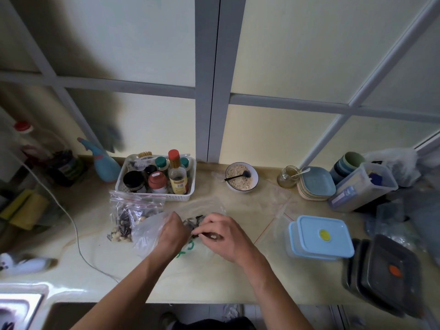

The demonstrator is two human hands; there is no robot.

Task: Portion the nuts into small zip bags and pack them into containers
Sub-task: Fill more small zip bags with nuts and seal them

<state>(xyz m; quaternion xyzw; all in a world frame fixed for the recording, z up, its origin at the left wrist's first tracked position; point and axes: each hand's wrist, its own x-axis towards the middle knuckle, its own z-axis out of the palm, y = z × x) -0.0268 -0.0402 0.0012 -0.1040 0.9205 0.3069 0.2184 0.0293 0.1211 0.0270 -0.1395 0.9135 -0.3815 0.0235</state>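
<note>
On the counter's middle my left hand [173,234] grips the edge of a clear plastic bag [147,231]. My right hand [220,235] has its fingers curled on dark seeds and nuts [192,221] at the bag's mouth. To the left lies a small zip bag [128,217] filled with mixed nuts and seeds, its red-lined top standing up. An empty zip bag [273,210] lies flat to the right. A lidded light-blue container [321,236] stands at the right, with stacked black containers [385,272] beyond it.
A white basket [188,196] of bottles and jars stands behind the bags. A bowl of oats [241,177] with a black spoon, a glass jar [287,177], stacked plates [317,184] and a clear tub [362,186] line the back right. A sink [21,303] is at the lower left.
</note>
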